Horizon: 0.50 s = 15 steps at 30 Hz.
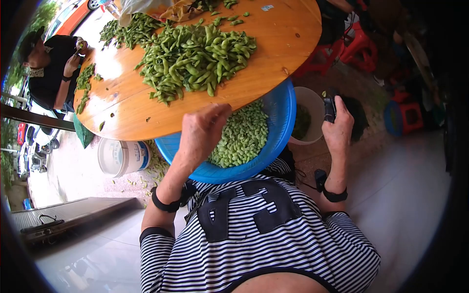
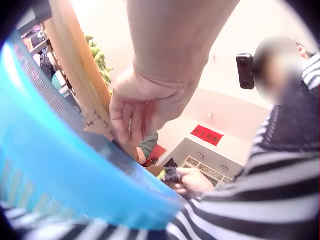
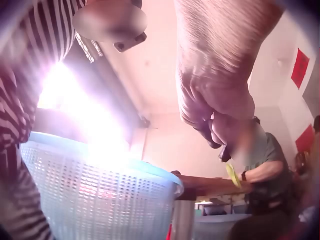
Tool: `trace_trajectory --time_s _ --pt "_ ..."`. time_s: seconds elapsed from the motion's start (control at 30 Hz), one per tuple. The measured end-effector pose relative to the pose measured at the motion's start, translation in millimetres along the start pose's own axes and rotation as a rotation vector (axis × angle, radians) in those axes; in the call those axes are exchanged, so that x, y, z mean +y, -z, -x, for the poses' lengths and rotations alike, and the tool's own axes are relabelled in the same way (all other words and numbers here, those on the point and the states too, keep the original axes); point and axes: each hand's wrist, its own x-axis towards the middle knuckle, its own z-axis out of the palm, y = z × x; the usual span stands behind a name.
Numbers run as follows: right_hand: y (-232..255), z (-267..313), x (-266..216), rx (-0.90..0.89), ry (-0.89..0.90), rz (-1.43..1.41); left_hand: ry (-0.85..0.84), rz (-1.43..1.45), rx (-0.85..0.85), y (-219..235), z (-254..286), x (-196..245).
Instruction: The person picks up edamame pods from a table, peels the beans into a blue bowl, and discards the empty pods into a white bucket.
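My left hand [image 1: 202,129] is over the blue basket [image 1: 289,115] by the table edge, its fingers [image 2: 135,117] bent loosely downward. Nothing shows between them in the left wrist view. Shelled green soybeans [image 1: 242,139] lie in the basket below. Out to the right, my right hand [image 1: 338,126] is raised beside a white bucket [image 1: 317,100]. Black material [image 1: 330,108] covers the ends of its fingers, which pinch a yellow-green soybean pod [image 3: 233,175]. On the table [image 1: 273,58] lies a big heap of unshelled soybean pods [image 1: 195,61].
A second person [image 1: 53,73] sits at the table's left side, hands raised. Another white bucket [image 1: 119,157] stands on the floor at left, with scattered pods near it. Red stools [image 1: 359,49] are at the upper right. More pods [image 1: 132,31] lie behind the main heap.
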Motion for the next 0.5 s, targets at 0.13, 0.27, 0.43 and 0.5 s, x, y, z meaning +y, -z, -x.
trace_trajectory --time_s 0.13,0.27,0.43,0.5 --pt "8 -1 -5 -0.003 -0.07 -0.046 -0.113 -0.353 0.26 1 -33 -25" --pt "-3 -1 -21 -0.024 -0.007 -0.12 -0.097 -0.5 0.256 -3 -37 -36" --pt "-22 4 -58 -0.257 0.106 -0.551 -0.111 -0.488 0.295 1 -22 -29" --pt "-31 8 -75 -0.387 0.164 -0.642 -0.197 -0.424 0.338 3 -19 -31"
